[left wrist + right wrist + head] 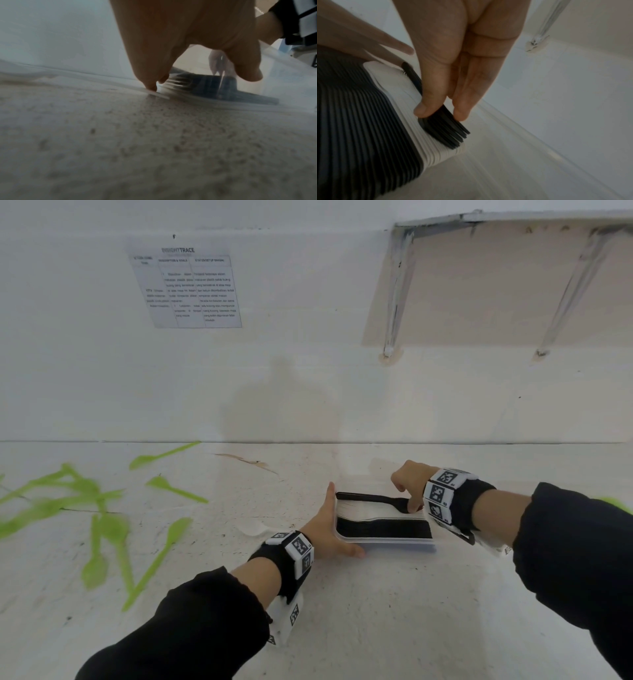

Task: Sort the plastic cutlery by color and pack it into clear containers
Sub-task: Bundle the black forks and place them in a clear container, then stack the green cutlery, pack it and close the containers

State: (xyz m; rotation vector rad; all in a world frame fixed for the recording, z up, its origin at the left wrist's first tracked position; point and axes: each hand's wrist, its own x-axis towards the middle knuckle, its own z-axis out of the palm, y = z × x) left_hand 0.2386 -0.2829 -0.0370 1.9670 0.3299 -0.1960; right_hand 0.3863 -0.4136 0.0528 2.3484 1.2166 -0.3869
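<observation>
A clear container lies on the white table, packed with a near row of black cutlery and a row of white cutlery. My left hand stands with straight fingers flat against the container's left end; its fingertips reach the table beside the clear wall. My right hand reaches down at the far right corner. Thumb and fingers pinch a small stack of black forks by the heads, lying along the far side of the white row.
Several green plastic forks and spoons lie scattered over the left of the table. A white wall rises just behind, with a printed sheet and a shelf bracket. One green piece peeks out behind my right sleeve.
</observation>
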